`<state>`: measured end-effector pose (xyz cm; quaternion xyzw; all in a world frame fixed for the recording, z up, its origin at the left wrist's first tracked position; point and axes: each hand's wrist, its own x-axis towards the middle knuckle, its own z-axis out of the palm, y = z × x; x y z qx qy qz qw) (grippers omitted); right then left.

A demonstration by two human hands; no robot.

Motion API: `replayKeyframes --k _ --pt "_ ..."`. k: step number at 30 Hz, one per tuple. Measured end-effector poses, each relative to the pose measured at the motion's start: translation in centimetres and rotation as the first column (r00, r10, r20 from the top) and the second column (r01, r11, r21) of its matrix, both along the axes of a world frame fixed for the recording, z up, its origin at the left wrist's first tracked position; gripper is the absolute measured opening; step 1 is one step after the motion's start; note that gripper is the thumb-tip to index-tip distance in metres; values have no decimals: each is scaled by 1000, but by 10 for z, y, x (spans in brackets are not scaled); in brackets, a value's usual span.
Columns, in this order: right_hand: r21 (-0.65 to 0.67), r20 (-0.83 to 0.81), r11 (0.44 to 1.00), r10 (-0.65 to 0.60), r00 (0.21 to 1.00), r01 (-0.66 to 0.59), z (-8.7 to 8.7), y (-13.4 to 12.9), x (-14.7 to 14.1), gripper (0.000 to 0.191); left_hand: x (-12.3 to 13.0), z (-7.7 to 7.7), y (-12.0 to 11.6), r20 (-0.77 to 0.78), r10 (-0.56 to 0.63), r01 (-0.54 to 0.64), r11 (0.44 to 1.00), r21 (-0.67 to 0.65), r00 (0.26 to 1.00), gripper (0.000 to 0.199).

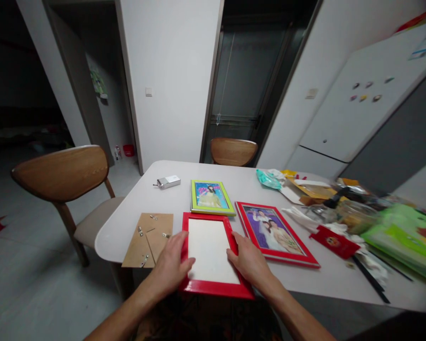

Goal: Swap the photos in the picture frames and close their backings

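Red frame (218,288) at bench (170,201) edge — left hand (170,259) and right hand (249,258) pinching its sides, fingers curled over. Brown board (142,237) off, alongside; green frame (213,211) filled, this one blank.

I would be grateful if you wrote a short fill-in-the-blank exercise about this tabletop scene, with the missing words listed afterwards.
1. The left hand and the right hand hold the front frame, whose border is coloured ____.
2. From the person's view, the brown board lies to the ____ of that frame.
3. The rightmost frame holds a photo with a mostly ____ background.
4. Of the three frames, the yellow-green frame lies ____ from the person.

Missing words: red; left; purple; farthest.
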<state>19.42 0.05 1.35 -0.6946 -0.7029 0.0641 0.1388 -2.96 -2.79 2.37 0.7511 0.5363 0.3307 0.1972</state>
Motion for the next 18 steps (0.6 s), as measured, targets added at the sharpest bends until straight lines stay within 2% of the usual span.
replayKeyframes --k 2,5,14,16,18 --pt "2 -45 1000 16 999 -16 0 2 3 49 14 -6 -6 -24 -81 80 996 -45 996 56" --pt "10 -89 999 43 995 -42 1 4 7 49 22 -14 -8 -99 -137 130 989 -76 986 59" --pt "-4 -68 1000 15 998 -15 4 -6 6 42 25 -13 -8 -224 -114 108 993 -40 968 54" --pt "35 -96 999 38 995 -35 11 -7 17 40 25 -13 -11 -247 -108 106 994 -21 963 52" --pt "107 -109 994 34 993 -22 23 -2 45 38 25 -15 -13 -261 -106 112 994 6 959 51"
